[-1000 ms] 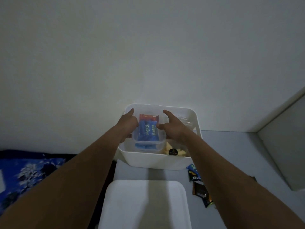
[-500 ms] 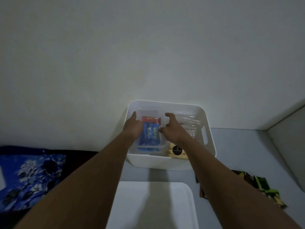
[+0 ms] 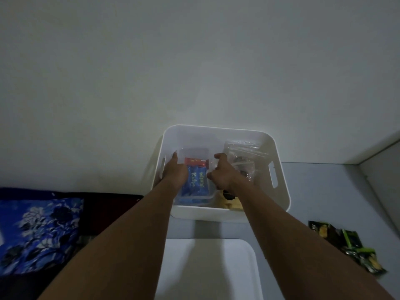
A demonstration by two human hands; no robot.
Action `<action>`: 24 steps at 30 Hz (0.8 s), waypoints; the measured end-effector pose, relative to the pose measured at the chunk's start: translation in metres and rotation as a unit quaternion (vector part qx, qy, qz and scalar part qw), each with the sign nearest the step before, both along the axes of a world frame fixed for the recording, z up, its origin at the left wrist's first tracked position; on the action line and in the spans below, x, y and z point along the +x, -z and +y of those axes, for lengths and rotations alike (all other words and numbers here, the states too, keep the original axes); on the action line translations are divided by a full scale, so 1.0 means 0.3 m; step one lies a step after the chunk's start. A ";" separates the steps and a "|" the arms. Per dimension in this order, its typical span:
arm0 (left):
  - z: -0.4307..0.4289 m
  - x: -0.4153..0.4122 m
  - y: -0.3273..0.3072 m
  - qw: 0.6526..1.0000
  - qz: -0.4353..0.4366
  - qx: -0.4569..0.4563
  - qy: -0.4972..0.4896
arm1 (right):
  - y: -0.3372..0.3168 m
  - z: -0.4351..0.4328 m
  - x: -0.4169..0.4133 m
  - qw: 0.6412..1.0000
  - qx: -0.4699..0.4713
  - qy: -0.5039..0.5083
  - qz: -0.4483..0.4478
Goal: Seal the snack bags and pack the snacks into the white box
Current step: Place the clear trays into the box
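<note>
The white box (image 3: 281,191) stands against the wall on a grey table. Both my hands are inside it, holding a clear plastic container (image 3: 194,198) by its sides. My left hand (image 3: 174,173) grips its left wall, my right hand (image 3: 221,173) its right wall. Blue snack packets (image 3: 195,182) and a red packet (image 3: 195,163) lie in the container, which sits low in the box's left half. Clear zip bags (image 3: 244,152) with dark snacks rest in the right half. A yellowish snack bag (image 3: 232,204) shows under my right wrist.
A white lid (image 3: 207,269) lies flat in front of the box. Dark and green snack packets (image 3: 350,247) lie on the grey table at the right. Blue floral fabric (image 3: 39,232) is at the left, beyond the table edge. A wall rises right behind the box.
My hands have lowered the clear container deeper into the white box's left half. The view has tilted down and left, so more of the box's interior and the packets at right show.
</note>
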State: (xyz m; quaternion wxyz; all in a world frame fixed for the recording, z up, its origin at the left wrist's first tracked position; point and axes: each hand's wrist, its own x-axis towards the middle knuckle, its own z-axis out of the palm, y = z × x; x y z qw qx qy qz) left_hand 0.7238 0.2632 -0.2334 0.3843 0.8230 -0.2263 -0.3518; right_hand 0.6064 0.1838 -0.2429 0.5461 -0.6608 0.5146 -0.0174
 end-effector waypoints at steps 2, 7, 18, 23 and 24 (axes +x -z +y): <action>-0.009 0.008 0.025 1.000 0.004 0.013 0.011 | 0.004 -0.007 0.001 1.000 0.001 -0.004 0.010; -0.017 0.018 0.032 0.998 -0.020 0.055 0.037 | -0.029 -0.008 -0.004 1.000 0.018 -0.010 0.018; -0.012 -0.142 -0.150 0.966 -0.201 0.051 0.154 | -0.241 -0.005 -0.170 0.976 -0.185 -0.087 0.078; 0.005 -0.319 -0.263 0.942 -0.263 0.032 0.207 | -0.376 0.014 -0.387 0.948 -0.277 -0.120 0.103; 0.012 -0.363 -0.283 0.938 -0.273 0.026 0.212 | -0.395 0.017 -0.438 0.940 -0.297 -0.124 0.109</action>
